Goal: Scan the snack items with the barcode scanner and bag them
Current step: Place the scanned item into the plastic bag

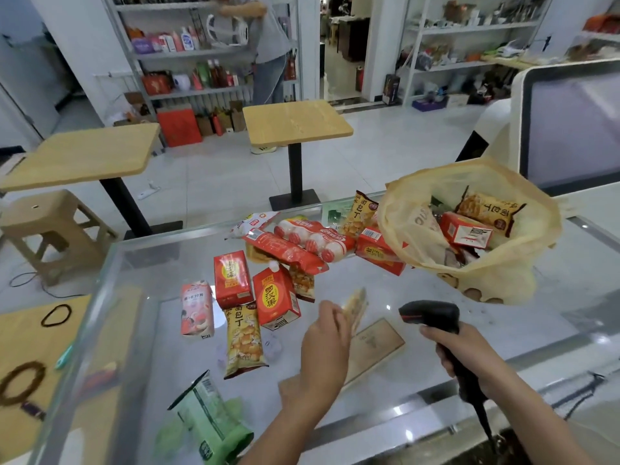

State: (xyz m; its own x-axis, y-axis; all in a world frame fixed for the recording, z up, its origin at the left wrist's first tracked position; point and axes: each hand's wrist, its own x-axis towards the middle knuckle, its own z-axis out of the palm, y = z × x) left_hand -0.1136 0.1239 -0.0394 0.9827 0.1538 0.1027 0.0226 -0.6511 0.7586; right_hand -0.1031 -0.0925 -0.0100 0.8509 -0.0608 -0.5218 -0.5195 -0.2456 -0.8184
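Left hand grips blurred, apparently snack packet; right hand grips scanner.

Small shop, checkout spot. Glass surface with packaged snacks spread out, handheld barcode scanner, plastic bag part filled, till screen at right. Metal shelves of bottles and boxed goods behind, small wooden tables, tiled floor.
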